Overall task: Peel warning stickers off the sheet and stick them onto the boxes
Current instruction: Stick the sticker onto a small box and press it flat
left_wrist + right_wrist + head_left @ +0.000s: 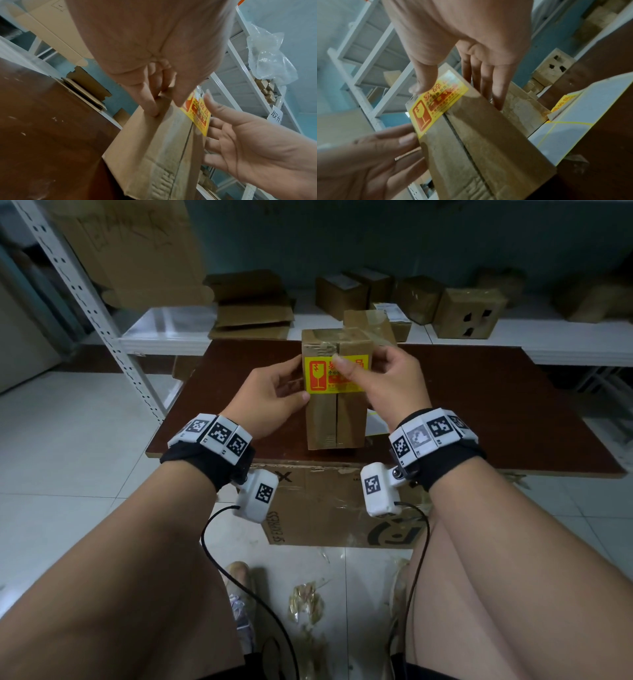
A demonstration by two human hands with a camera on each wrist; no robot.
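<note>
A tall cardboard box (337,419) stands upright on the brown table (479,405). A yellow and red fragile sticker (322,378) lies across the top of its near face. My left hand (295,378) holds the box's left edge, fingers along the side (150,102) and thumb at the sticker's lower left corner. My right hand (364,359) presses its thumb (423,83) on the sticker's (436,104) upper middle, with straight fingers along the box's right side. The sticker sheet (573,121) lies on the table right of the box (479,142), one yellow sticker (563,102) on it.
A second taped box (370,326) stands just behind the first. The white shelf (513,337) beyond carries several cartons and flattened cardboard (253,313). A big printed carton (342,508) sits under the table's near edge, by my knees.
</note>
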